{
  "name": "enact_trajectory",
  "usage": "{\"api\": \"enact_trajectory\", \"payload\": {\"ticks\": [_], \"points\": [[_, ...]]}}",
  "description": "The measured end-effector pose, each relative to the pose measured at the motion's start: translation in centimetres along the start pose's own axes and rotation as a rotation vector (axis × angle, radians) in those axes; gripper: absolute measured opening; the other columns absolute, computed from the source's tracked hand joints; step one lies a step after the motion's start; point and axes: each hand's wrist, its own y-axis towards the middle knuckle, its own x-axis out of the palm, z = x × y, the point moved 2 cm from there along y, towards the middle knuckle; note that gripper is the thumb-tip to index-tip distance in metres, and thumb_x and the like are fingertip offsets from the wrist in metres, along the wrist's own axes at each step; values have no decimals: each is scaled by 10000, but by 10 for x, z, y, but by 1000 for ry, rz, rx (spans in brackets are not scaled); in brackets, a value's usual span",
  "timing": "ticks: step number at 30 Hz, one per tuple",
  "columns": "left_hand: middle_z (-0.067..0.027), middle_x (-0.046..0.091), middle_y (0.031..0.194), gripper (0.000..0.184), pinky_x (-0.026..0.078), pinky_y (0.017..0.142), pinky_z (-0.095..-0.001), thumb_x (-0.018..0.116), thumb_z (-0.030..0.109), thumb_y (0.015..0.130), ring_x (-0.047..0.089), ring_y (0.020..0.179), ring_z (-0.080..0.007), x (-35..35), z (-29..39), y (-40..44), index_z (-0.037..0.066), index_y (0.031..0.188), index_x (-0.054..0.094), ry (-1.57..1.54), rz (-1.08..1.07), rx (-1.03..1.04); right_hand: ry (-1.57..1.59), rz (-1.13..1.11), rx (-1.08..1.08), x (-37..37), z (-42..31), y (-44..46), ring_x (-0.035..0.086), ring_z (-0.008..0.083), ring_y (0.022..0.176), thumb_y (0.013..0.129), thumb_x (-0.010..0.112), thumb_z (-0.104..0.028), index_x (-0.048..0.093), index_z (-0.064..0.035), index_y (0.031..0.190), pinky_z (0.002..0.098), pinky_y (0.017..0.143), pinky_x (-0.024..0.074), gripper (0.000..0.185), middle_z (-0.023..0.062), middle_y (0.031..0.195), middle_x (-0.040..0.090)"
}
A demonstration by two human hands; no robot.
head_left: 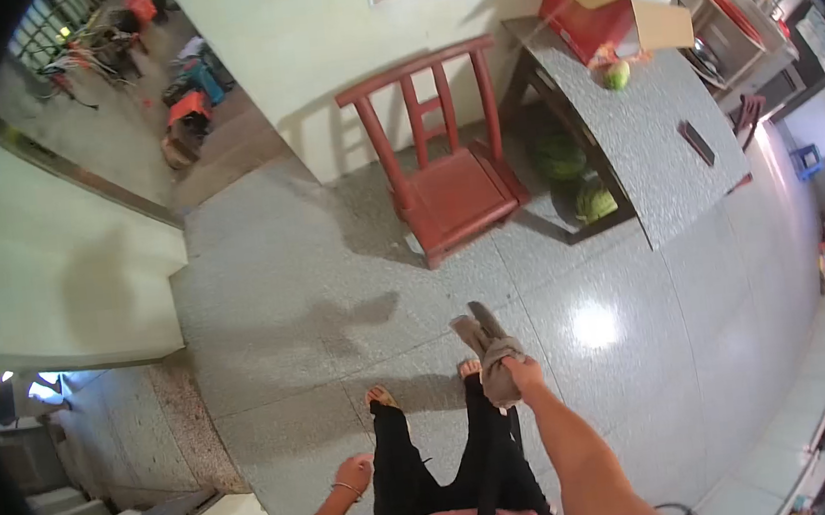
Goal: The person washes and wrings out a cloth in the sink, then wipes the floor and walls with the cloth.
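My right hand (522,375) is wrapped round a bunched grey-brown cloth item (495,357), which hangs in front of my right leg with two long flaps sticking out over the floor. What the item is exactly, I cannot make out. Beside my left thigh is my left hand (356,471), its fingers curled in, a bracelet on the wrist; whether anything is inside it is hidden. Both hands are well apart.
A red wooden chair (454,191) stands ahead by the wall. To its right, a grey table (667,140) bears an open box (599,22), a green fruit (617,76) and a dark object (696,143). Watermelons (595,200) lie underneath. Stairs (72,509) are at lower left.
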Motion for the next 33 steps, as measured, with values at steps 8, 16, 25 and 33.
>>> {"api": "enact_trajectory", "payload": {"ticks": [8,16,25,33], "points": [[-144,614,901,238,471,759,-386,518,120,807,584,845,-302,4,-16,57,76,1015,625,79,-16,193,-546,266,-303,51,127,81,507,359,1094,651,649,-316,603,49,1036,405,911,422,532,222,1188,523],[-108,604,964,264,491,735,-314,532,122,848,601,862,-206,130,9,169,90,1103,592,-82,-458,222,-317,517,33,40,222,260,584,396,944,678,628,-343,605,-6,991,425,803,469,460,245,976,615],[-149,600,879,276,471,735,-380,553,119,796,588,807,-313,178,24,354,81,1066,598,231,-391,510,-1073,521,-430,100,226,409,465,298,1061,735,632,-359,508,-105,1211,550,949,247,554,102,1077,547],[-119,630,1018,312,482,761,-319,534,141,859,615,874,-212,184,0,479,60,1160,553,152,-487,215,-970,801,-371,51,149,518,461,307,1029,793,563,-253,511,-92,1205,513,893,302,445,110,1105,535]]}}
